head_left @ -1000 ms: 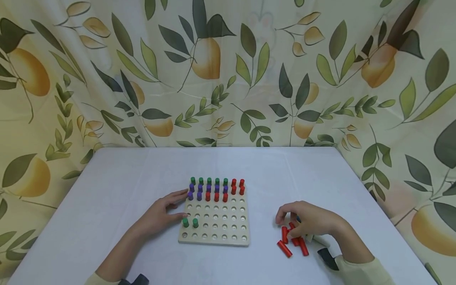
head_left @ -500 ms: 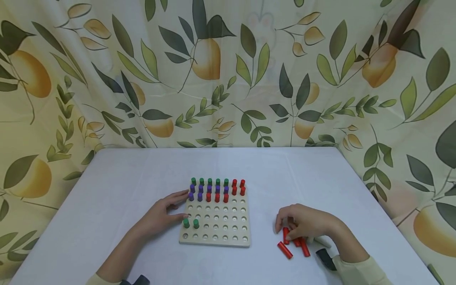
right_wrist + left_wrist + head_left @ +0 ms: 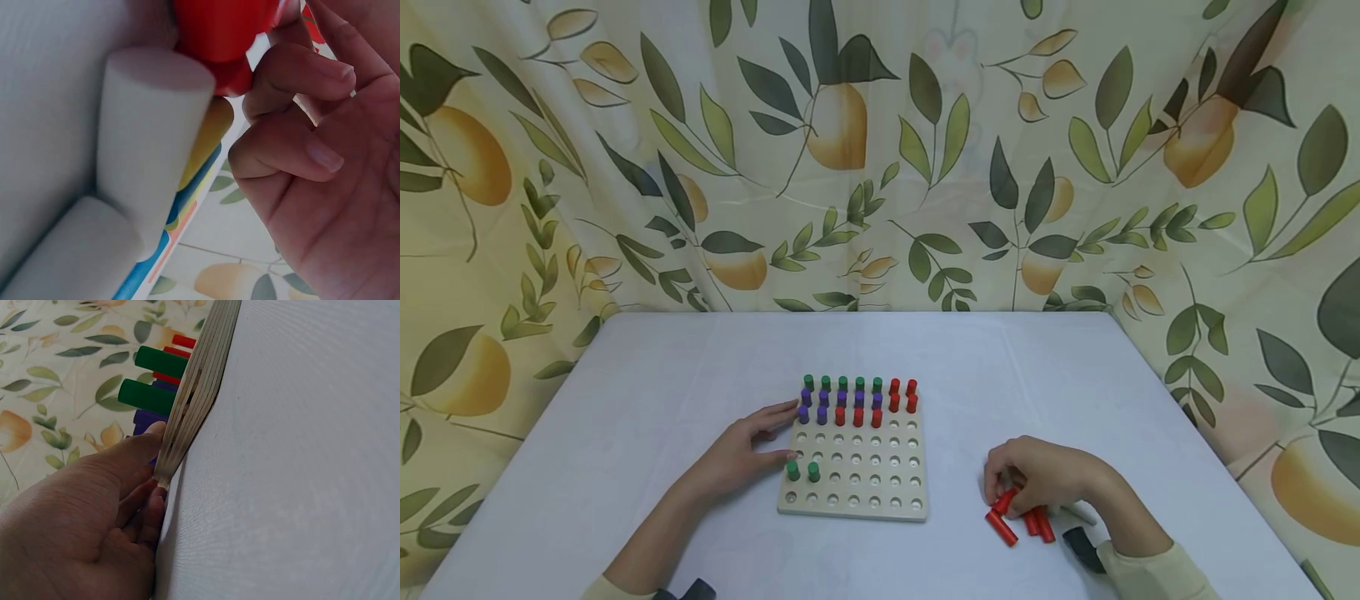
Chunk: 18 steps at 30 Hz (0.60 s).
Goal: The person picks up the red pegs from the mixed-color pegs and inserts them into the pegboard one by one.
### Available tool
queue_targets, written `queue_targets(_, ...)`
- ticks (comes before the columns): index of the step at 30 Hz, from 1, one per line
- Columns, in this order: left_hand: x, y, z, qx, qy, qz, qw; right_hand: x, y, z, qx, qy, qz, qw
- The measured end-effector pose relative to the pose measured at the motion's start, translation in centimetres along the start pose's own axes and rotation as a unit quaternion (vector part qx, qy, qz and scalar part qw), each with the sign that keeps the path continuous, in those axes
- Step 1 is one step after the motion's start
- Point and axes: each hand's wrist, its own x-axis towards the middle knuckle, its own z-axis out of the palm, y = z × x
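Red peg: one red peg (image 3: 1003,502) is low down on the right, among the loose ones. It leans, with a fingertip on each side.
Right hand: the right hand (image 3: 1048,471) bends over the pile. Its thumb and pointer finger are close together and pinch that peg, and two other fingers curl toward the palm.
Loose pile: more red pegs (image 3: 1002,529) lie on their sides — one in front, the others just beside the hand.
Pale pegs: two white pegs (image 3: 150,150) are up close in the right wrist view, looking as if one touches the other.
Pegboard: the cream pegboard (image 3: 866,469) sits flat, well apart from the pile.
Far row: five green pegs (image 3: 843,383), then two red, all upright.
Second row: five purple pegs (image 3: 842,400), then two red.
Third row: two purple, three red, then two holes.
Near the front: two more green pegs stand at the left, one row in from the edge.
Left hand: the left hand (image 3: 741,450) touches the pegboard's left edge — thumb and fingers spread wide apart.
Sleeves: pale sleeves (image 3: 1157,571) on both arms.
Table: a white table (image 3: 700,375) is under everything.
Curtain: leaves and orange fruit cover the curtain (image 3: 880,217) behind.
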Motion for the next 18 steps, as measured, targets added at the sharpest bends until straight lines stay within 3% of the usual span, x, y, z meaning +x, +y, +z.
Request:
queue_targets(8, -0.06, 0.03, -0.02, 0.001, 0.001, 0.003, 1.0000, -0.24, -0.10, -0.34, -0.014, 0.026, 0.010, 1.000)
queue_targets(18, -0.04, 0.08, -0.03, -0.002, -0.002, 0.004, 1.0000, -0.54, -0.40, -0.72, 0.053, 0.049, 0.016, 0.997)
